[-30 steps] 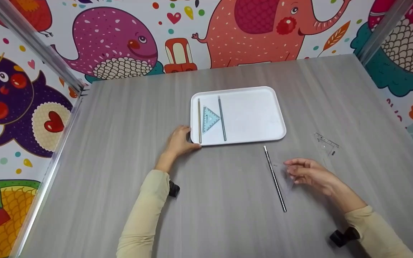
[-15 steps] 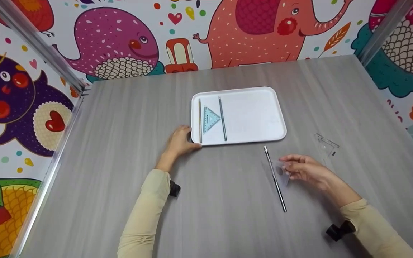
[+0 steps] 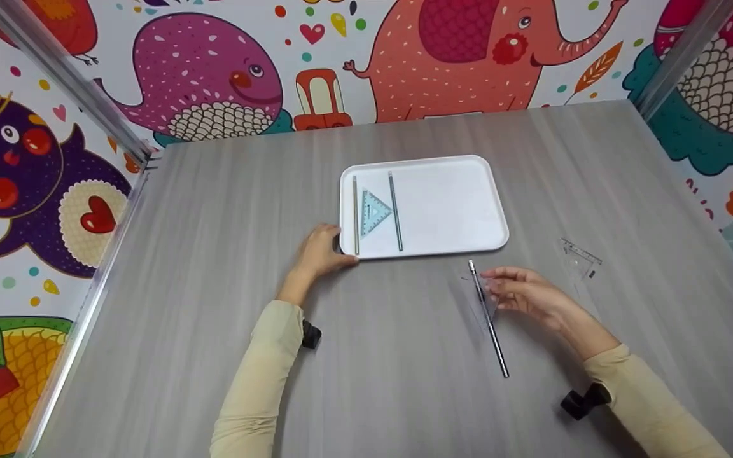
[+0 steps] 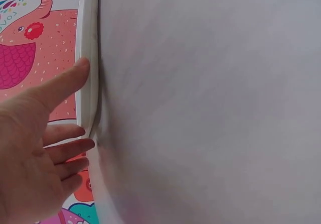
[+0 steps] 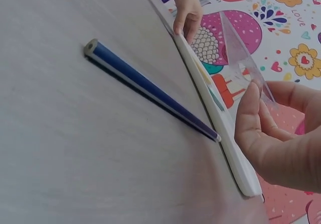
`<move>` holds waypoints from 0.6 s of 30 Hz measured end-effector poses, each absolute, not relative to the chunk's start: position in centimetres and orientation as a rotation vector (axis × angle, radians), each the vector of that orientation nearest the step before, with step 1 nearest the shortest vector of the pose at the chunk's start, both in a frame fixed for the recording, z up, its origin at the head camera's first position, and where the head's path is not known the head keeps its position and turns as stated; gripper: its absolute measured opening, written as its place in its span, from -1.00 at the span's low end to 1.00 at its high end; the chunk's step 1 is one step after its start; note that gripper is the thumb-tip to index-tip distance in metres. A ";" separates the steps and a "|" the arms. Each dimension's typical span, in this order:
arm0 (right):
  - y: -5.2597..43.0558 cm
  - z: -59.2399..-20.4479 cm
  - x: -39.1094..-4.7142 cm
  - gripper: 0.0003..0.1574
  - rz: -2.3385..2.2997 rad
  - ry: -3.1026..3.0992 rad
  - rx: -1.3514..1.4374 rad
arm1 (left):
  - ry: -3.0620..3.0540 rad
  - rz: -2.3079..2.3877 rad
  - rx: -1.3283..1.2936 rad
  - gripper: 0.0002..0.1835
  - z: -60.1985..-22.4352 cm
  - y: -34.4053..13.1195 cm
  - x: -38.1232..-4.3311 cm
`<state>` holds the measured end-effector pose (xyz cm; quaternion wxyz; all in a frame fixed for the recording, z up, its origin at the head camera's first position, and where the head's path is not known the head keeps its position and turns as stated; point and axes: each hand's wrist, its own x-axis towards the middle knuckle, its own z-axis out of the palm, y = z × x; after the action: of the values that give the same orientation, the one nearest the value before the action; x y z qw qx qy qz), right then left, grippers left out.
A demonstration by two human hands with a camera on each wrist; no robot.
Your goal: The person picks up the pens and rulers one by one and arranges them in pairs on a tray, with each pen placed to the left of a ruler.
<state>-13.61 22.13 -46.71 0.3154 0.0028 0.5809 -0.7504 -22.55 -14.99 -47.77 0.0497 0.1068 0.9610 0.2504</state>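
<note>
My left hand (image 3: 322, 251) holds the near left corner of a white tray (image 3: 455, 253), thumb at its front rim and fingers at its left side. In the left wrist view, the thumb and fingertips touch the tray's edge. Between thumb and fingers, my right hand (image 3: 525, 296) pinches a clear set square (image 5: 241, 50), raised above the table. It is faint in the head view, over a dark pencil (image 3: 488, 321) lying on the table. On the tray's left part, a light blue set square (image 3: 374, 212) lies between a gold-toned pencil (image 3: 356, 216) and a dark green pencil (image 3: 396, 213).
Another clear set square (image 3: 583, 257) lies on the grey table (image 3: 214, 210), right of the tray. Walls with cartoon animals (image 3: 455, 63) stand behind and beside the table. Metal posts (image 3: 678, 57) rise at the back corners.
My right hand has moved left and slightly away from me with the clear set square, bringing it over the dark pencil. My left hand and the tray have stayed put.
</note>
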 end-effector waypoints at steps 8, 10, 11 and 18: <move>21.8 -46.7 -13.8 -0.71 -1.994 1.578 0.057 | 2.931 0.773 0.307 -0.31 -47.8 -15.0 -22.6; 21.8 -46.7 -13.8 -0.71 -1.993 1.577 0.061 | 2.931 0.776 0.306 -0.31 -47.8 -15.1 -22.6; 21.8 -46.7 -13.9 -0.71 -1.991 1.578 0.063 | 2.932 0.780 0.311 -0.31 -47.9 -15.1 -22.6; 20.9 -46.5 -14.2 -0.63 -1.981 1.607 0.095 | 2.930 0.820 0.324 -0.30 -48.1 -15.2 -22.5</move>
<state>-14.21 20.85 -46.55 0.2901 0.0356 0.6026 -0.7426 -22.54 -15.17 -48.09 0.0409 0.1058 0.9568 0.2678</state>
